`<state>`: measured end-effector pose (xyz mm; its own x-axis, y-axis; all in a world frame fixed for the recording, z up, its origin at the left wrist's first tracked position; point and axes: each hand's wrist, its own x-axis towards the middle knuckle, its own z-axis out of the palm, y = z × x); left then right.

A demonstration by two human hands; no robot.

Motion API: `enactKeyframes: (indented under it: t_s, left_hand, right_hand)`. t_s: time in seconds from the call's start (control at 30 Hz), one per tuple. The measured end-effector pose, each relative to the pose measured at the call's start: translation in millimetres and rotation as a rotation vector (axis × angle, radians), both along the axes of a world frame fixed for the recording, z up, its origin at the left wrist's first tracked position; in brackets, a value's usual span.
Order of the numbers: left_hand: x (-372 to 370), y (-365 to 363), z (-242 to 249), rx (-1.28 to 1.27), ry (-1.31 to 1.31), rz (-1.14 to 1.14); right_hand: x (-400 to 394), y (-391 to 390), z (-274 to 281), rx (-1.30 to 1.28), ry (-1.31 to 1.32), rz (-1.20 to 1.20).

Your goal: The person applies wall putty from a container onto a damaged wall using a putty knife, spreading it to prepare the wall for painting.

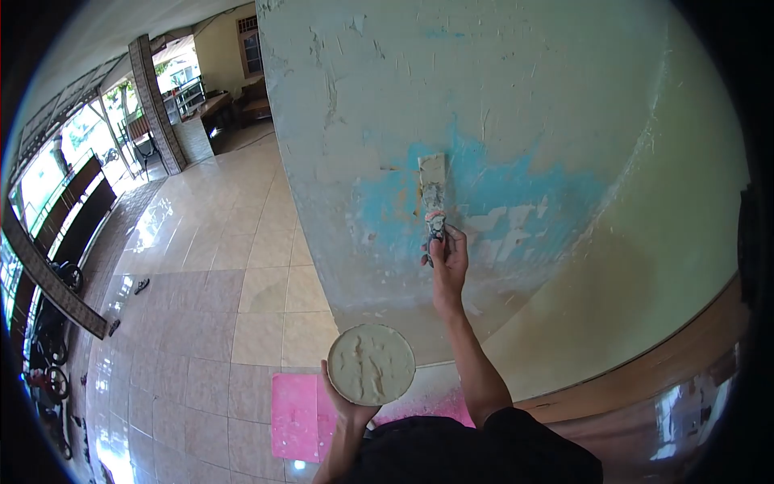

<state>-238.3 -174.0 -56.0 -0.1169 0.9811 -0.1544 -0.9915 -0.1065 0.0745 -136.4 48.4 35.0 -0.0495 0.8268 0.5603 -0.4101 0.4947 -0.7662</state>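
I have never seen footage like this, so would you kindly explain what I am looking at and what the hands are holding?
This is one picture from a camera worn on a person's head, looking forward and down; the wide lens bends the edges. The right hand holds a putty knife with its blade flat against a wall with patches of blue paint. The left hand supports a round dish of pale filler from below. Under it, a pink sheet lies on the tiled floor.

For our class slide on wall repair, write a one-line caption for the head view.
Right hand presses a putty knife to the patchy blue wall; left hand holds a round plate of filler.
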Motion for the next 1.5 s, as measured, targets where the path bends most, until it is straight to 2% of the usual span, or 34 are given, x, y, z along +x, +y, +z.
enactKeyframes:
  t_s: [0.17,0.23,0.3,0.37,0.43,0.53,0.57,0.6,0.67,0.7,0.8,0.93,1.0,1.27,1.33,1.5]
  left_hand:
    - [-1,0,-2,-0.027,-0.013,0.008]
    - [-4,1,-3,-0.034,-0.021,0.014]
    - [0,1,1,-0.091,-0.016,0.026]
    - [5,2,11,-0.070,0.007,0.015]
    - [5,4,10,-0.043,0.033,0.006]
    - [7,6,6,-0.023,0.042,-0.026]
    - [8,5,7,-0.058,0.034,-0.025]
    - [10,4,12,-0.092,0.026,-0.025]
    - [12,4,16,-0.082,0.021,-0.044]
    - [12,4,17,-0.071,0.016,-0.059]
    - [14,6,15,-0.096,0.026,-0.055]
    - [16,4,19,-0.073,0.059,-0.048]
    - [17,4,21,-0.089,0.051,-0.051]
    - [17,5,17,-0.067,0.076,-0.001]
    - [18,6,14,-0.088,0.097,0.016]
    - [15,6,17,-0.047,0.055,-0.007]
  right_hand:
    - [-10,16,-14,0.057,-0.031,-0.130]
    - [-11,13,-25,-0.021,0.028,-0.145]
    - [-2,10,-31,-0.027,0.031,-0.136]
    - [12,3,-33,-0.026,0.033,-0.126]
    - [23,-6,-36,-0.131,-0.013,-0.051]
    - [35,-19,-25,-0.138,-0.027,-0.083]
    - [37,-20,-11,0.035,-0.054,-0.158]
    - [39,-14,-2,0.031,-0.055,-0.164]
    - [40,-5,13,0.223,-0.174,-0.453]
    - [43,-6,23,0.266,-0.297,-0.507]
    - [43,4,30,0.404,-0.383,-0.551]
    - [36,-6,33,0.365,-0.535,-0.491]
    - [27,-7,37,0.425,-0.564,-0.557]
    - [9,3,33,0.451,-0.508,-0.560]
    - [6,11,34,0.505,-0.534,-0.631]
    - [7,9,18,0.419,-0.552,-0.611]
